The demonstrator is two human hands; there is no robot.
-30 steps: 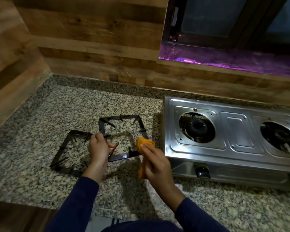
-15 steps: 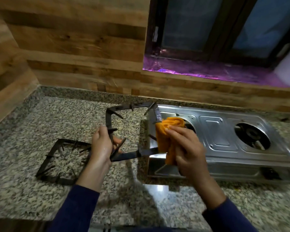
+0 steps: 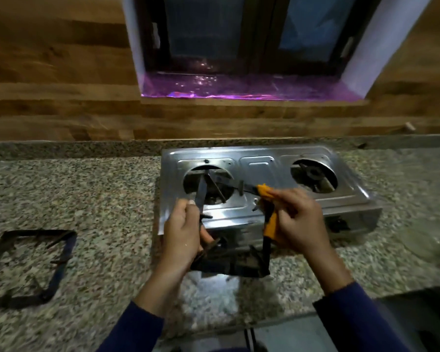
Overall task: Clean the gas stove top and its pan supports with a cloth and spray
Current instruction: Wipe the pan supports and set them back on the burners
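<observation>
Head camera: your left hand (image 3: pixel 182 232) has its fingers curled round the left bar of a black pan support (image 3: pixel 229 266), which is held tilted in the air over the front edge of the steel two-burner gas stove (image 3: pixel 264 163). Your right hand (image 3: pixel 299 219) pinches an orange cloth (image 3: pixel 267 196) against the support's right bar. A second pan support (image 3: pixel 61 257) lies flat on the granite countertop (image 3: pixel 112 199), well left of the stove.
</observation>
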